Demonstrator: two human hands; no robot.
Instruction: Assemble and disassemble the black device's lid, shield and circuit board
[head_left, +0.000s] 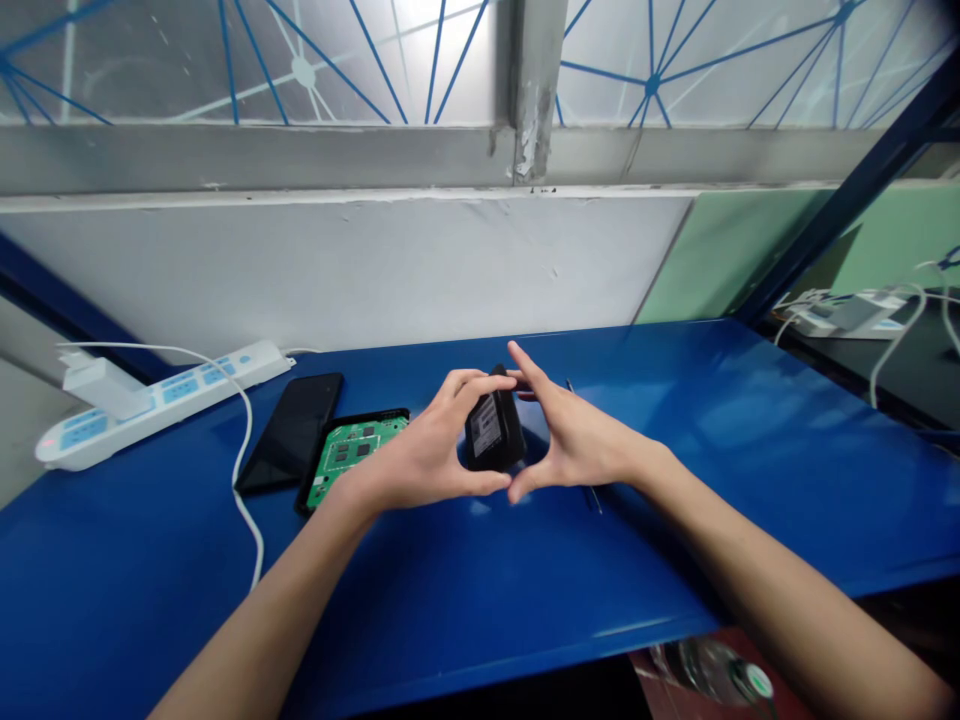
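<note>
A small black box-like case with a printed label (487, 428) stands tilted between my hands, above the blue table (480, 590). My left hand (431, 445) is closed around it, fingers over its top edge and thumb along its bottom. My right hand (574, 430) is beside it with thumb and fingers spread apart; some fingertips are at the top edge, and whether they touch is unclear. A green circuit board (352, 450) in a black shell lies left of my left hand, partly hidden by the wrist. A thin metal tool (595, 500) lies partly under my right hand.
A black phone (292, 430) lies beside the circuit board. Behind it, a white power strip (180, 395) holds a white plug adapter (109, 388), and a white cable (244, 440) trails across the table. A clear bottle (712, 670) is below the front edge. A wall (360, 270) closes the back.
</note>
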